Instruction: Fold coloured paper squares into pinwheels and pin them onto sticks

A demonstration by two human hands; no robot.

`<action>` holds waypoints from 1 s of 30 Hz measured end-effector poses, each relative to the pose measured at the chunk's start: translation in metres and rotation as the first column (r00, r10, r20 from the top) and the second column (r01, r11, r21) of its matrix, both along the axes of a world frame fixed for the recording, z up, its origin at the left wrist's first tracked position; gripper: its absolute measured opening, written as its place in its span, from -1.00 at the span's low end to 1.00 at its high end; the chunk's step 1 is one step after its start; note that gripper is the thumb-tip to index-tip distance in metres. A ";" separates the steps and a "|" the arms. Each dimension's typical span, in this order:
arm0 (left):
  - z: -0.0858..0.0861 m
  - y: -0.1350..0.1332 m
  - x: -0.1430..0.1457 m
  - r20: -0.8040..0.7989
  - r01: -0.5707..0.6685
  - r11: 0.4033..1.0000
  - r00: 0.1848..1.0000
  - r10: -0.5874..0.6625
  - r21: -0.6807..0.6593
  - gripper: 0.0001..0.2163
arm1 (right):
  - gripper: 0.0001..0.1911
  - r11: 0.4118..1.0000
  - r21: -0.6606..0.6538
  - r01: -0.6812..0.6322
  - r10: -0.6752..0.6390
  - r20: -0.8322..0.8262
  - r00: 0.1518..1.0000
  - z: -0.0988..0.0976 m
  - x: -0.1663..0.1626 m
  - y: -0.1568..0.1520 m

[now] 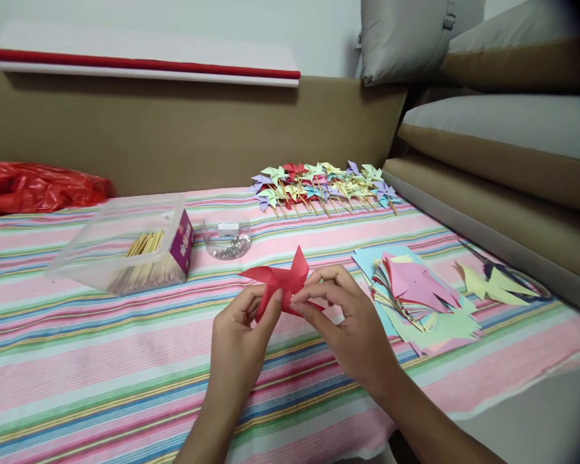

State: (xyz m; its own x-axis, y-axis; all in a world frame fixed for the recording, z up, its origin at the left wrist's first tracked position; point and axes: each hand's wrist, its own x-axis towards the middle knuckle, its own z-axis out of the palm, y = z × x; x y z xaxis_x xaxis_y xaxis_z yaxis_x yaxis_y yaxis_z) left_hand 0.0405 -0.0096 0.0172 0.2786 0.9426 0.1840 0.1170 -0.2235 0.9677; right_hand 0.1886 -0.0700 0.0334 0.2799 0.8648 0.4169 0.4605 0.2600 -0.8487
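A red paper pinwheel (285,281) with folded, pointed blades is held up above the striped cloth. My left hand (245,322) is closed on its lower left side, with the thumb pressed on the front. At the pinwheel's middle, the thumb and forefinger of my right hand (350,316) pinch together. A tiny silvery piece glints at those fingertips, too small to make out fully. Beyond my hands stands a round clear container (227,237) holding small silvery metal pieces.
Left lies a clear plastic box (120,263) with wooden sticks (146,243). Finished pinwheels on sticks (323,187) lie at the back. Cut coloured paper (420,287) is stacked right, beside dark-handled scissors (526,280) under a yellow paper piece (495,283). Cushions (502,129) border the right; a red plastic bag (43,187), back left.
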 end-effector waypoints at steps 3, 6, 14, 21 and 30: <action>0.000 -0.002 0.001 0.022 0.019 1.000 1.000 -0.019 -0.011 -0.81 | -0.91 0.999 -0.007 0.031 -0.031 -0.031 0.999 -0.001 -0.002 0.001; 0.001 -0.004 0.002 0.096 0.038 0.999 0.995 -0.035 -0.035 -0.84 | -0.88 0.999 -0.033 0.014 -0.016 -0.062 0.998 -0.002 -0.001 0.001; 0.001 -0.007 0.002 0.101 0.073 0.997 0.992 -0.070 -0.023 -0.85 | -0.88 0.998 -0.055 -0.035 0.030 -0.096 0.995 -0.004 0.003 0.001; 0.001 -0.007 0.001 0.083 0.081 0.997 0.993 -0.080 -0.007 -0.85 | -0.90 0.998 -0.057 -0.013 0.005 -0.131 0.991 -0.004 0.003 0.001; 0.006 -0.008 0.001 0.106 0.106 0.994 0.989 -0.106 0.012 -0.86 | -0.91 0.987 -0.098 -0.130 0.101 -0.255 0.962 -0.001 0.004 0.001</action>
